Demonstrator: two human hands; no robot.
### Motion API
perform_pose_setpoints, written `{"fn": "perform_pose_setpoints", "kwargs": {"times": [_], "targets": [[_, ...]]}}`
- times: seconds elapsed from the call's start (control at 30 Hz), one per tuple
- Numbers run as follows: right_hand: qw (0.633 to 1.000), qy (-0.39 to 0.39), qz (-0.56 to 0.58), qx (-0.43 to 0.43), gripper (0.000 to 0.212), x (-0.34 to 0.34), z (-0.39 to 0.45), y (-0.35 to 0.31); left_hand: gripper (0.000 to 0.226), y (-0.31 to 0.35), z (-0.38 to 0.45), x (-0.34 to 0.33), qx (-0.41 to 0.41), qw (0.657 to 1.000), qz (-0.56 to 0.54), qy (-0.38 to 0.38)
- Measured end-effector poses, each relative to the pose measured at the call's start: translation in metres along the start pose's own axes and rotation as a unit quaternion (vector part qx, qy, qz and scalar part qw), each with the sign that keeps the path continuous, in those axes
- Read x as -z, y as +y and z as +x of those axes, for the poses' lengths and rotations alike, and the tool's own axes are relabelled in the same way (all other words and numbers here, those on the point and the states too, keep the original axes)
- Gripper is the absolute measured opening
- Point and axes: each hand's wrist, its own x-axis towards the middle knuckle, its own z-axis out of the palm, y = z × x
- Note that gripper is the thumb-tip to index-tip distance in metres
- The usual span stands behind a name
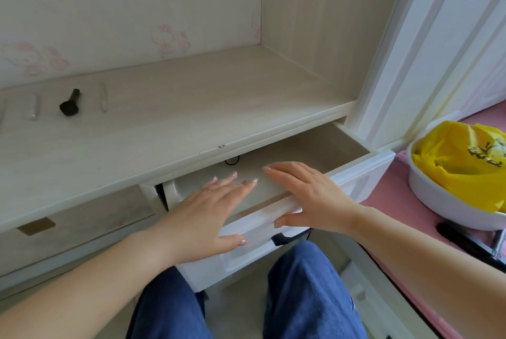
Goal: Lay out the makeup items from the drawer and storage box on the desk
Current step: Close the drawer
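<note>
Desk far left carries what is already laid out: a pale tube, a black brush and a slim pale stick, all lying roughly front-to-back, spaced apart in a row. Below the desk edge the drawer stands pulled out toward the person. Left hand lies flat over the drawer's front rim, fingers straight and spread, tips reaching into the cavity, thumb on the front panel; it holds nothing. Only thing visible inside is a small black loop, maybe a hair tie, at the back under the desk lip, beyond both sets of fingertips and about midway between them; left fingertips look slightly nearer. Right hand is likewise flat and empty, fingers over the rim, thumb under it on the panel. Farther right a white basin holds a yellow bag. My read: drawer is nearly emptied, so next is either closing it or turning to the storage box, which isn't clearly in view.
</note>
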Motion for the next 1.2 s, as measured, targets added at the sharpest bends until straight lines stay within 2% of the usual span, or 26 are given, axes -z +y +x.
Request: {"fn": "perform_pose_setpoints", "kwargs": {"times": [0.13, 0.27, 0.47, 0.63, 0.77, 0.87, 0.93, 1.2], "targets": [[0.999, 0.015, -0.025, -0.012, 0.100, -0.007, 0.020, 0.005, 0.100, -0.025, 0.006, -0.004, 0.026, 0.985, 0.136, 0.101], [0.997, -0.005, -0.062, -0.036, 0.105, -0.009, 0.040, 0.007, 0.113, -0.039, 0.014, 0.000, 0.079, 0.971, 0.185, 0.130], [0.990, -0.020, -0.139, -0.029, 0.111, -0.008, 0.070, 0.010, 0.119, -0.057, 0.026, 0.009, 0.110, 0.953, 0.240, 0.150], [0.987, 0.015, -0.151, -0.057, 0.115, -0.017, 0.085, 0.010, 0.130, -0.067, 0.035, 0.016, 0.118, 0.944, 0.256, 0.173], [0.984, 0.058, -0.142, -0.086, 0.107, -0.030, 0.088, 0.013, 0.126, -0.068, 0.039, 0.013, 0.153, 0.948, 0.223, 0.165], [0.978, 0.096, -0.162, -0.088, 0.098, -0.036, 0.091, 0.014, 0.109, -0.068, 0.042, 0.011, 0.158, 0.954, 0.204, 0.153], [0.975, 0.115, -0.169, -0.083, 0.094, -0.040, 0.092, 0.015, 0.106, -0.069, 0.042, 0.011, 0.166, 0.952, 0.217, 0.141], [0.968, 0.155, -0.171, -0.094, 0.083, -0.048, 0.093, 0.013, 0.096, -0.074, 0.045, 0.005, 0.155, 0.942, 0.226, 0.191]]}}
